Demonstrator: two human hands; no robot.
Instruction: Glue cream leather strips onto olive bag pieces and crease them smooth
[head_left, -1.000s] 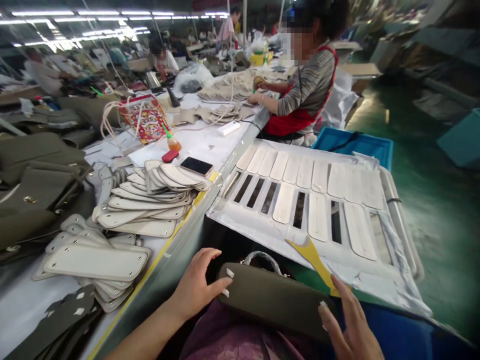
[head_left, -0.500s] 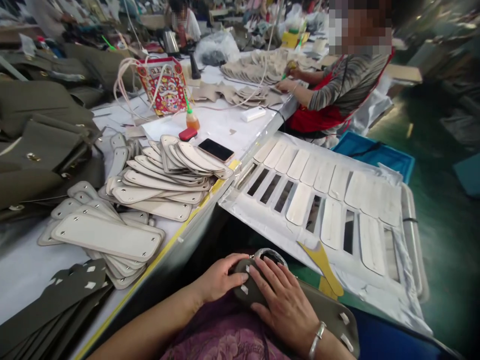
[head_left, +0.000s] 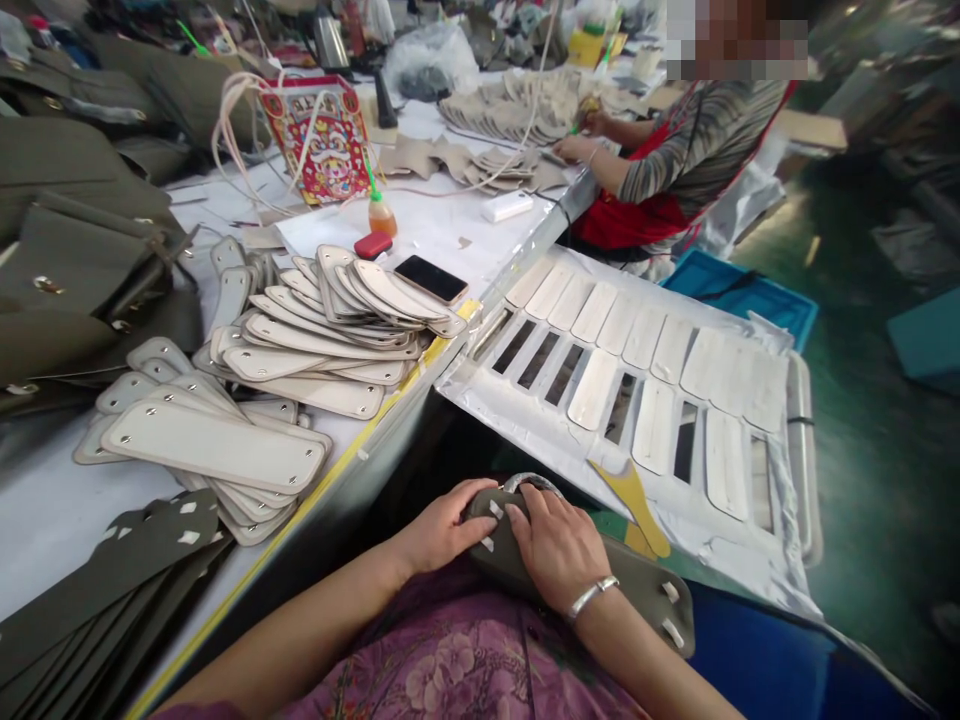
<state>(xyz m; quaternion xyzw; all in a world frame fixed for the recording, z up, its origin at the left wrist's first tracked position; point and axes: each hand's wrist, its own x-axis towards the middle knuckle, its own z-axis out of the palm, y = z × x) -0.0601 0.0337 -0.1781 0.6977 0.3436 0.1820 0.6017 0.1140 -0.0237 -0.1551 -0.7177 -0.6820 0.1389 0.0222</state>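
An olive leather-like panel (head_left: 637,585) with rounded ends and small white tape bits lies across my lap. At its left end my left hand (head_left: 455,522) pinches the edge, thumb on top beside two tape bits, fingers curled under and partly hidden. My right hand (head_left: 564,548), with a silver bangle at the wrist, bends over the panel's top and far edge; its fingertips are out of sight. A clear-looking ring-shaped rim (head_left: 532,484) shows just behind the fingers. What lies beneath the panel is hidden.
White panels with metal studs (head_left: 217,445) are piled on the left table, near stacked olive strips (head_left: 97,590). A phone (head_left: 431,278) lies farther back. On the right stands a white slotted rack (head_left: 555,440) with a yellow scraper (head_left: 634,505). A co-worker's sleeve (head_left: 660,165) is beyond.
My right hand, flat and spread on the panel before, has drawn up toward the far edge, its fingers now bent over it. The left hand keeps its hold. The view has shifted slightly.
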